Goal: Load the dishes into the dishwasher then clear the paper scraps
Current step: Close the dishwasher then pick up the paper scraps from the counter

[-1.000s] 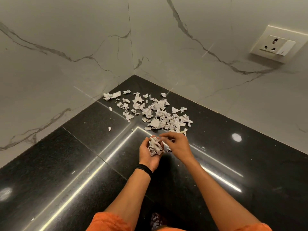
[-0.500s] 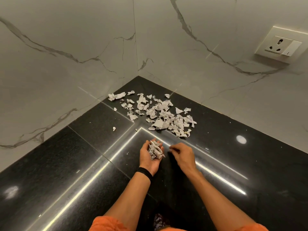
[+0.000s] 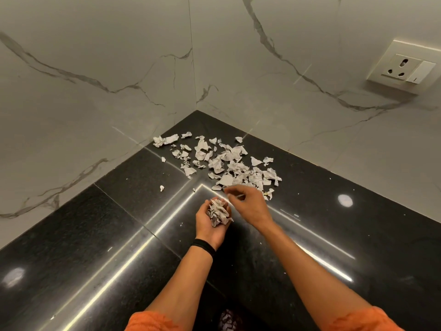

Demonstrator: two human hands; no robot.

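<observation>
Cupping a wad (image 3: 218, 215) in left grip (image 3: 207, 231), pinching a sliver (image 3: 239, 196) off the paper scraps (image 3: 235, 167) in right grip (image 3: 250, 204) (featherlight, limp; likely best pinched at edges).

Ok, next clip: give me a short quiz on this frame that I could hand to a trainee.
1. True or false: the left hand is empty.
2. Where do the loose scraps lie? A) in the corner of the black counter, where two walls meet; B) in a sink; C) on a plate.
3. Fill in: the black band is worn on the ___ wrist.
Key: 1 false, it cups a bundle of scraps; 2 A; 3 left.
</observation>
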